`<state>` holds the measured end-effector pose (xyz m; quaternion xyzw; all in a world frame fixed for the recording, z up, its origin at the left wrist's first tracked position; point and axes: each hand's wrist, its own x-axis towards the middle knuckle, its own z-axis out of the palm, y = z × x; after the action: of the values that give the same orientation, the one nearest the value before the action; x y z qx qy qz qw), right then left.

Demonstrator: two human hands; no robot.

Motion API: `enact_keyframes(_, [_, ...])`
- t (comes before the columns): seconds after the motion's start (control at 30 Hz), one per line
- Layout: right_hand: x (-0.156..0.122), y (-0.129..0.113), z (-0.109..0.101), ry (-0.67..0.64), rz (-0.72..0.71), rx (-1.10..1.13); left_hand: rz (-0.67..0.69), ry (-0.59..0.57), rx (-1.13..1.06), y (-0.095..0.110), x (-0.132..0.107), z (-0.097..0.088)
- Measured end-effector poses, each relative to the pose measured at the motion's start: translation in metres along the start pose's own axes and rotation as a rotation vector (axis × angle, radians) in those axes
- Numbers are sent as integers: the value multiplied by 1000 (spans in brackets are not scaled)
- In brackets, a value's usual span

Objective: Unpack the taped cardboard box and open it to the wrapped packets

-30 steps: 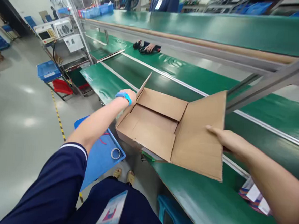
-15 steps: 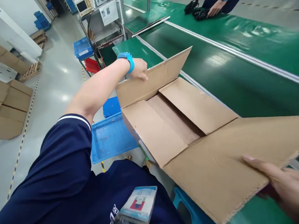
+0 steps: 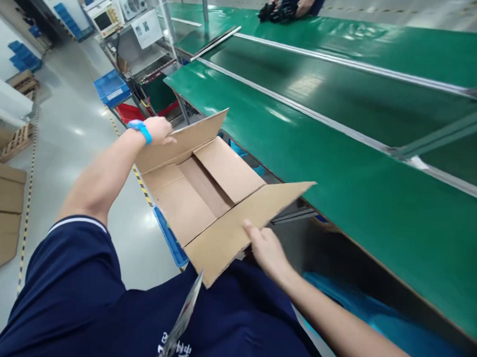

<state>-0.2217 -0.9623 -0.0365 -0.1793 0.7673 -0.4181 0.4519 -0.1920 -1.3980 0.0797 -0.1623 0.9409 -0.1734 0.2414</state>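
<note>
A brown cardboard box (image 3: 194, 203) is between my hands, in front of my body. Its two long flaps stand out to the sides, while the two inner flaps lie nearly flat with a gap between them. My left hand (image 3: 159, 131), with a blue band at the wrist, grips the far-left flap by its top edge. On the near-right flap, my right hand (image 3: 264, 247) has its thumb on top and its fingers hidden underneath. Little of the box's inside shows through the gap.
A green-topped workbench (image 3: 343, 190) with metal rails runs along the right. Under the box is a blue tray (image 3: 170, 239). Another person's hands (image 3: 303, 3) hold black items across the bench. Cartons (image 3: 0, 212) stand at the left; a blue bin (image 3: 112, 87) sits by the equipment rack.
The box has moved left in view, away from over the bench edge, with both hands still on its flaps. My view has shifted, and more of the bench shows at the right.
</note>
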Motion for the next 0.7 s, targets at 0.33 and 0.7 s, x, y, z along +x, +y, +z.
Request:
enact_keyframes(0.33, [-6,24,96,-3,-99,-298,-12,-11,-38,-18,-54,97])
enact_keyframes(0.7, [-17,11,102,-250,-159,-512,-117,-1,-285,-27,-66,146])
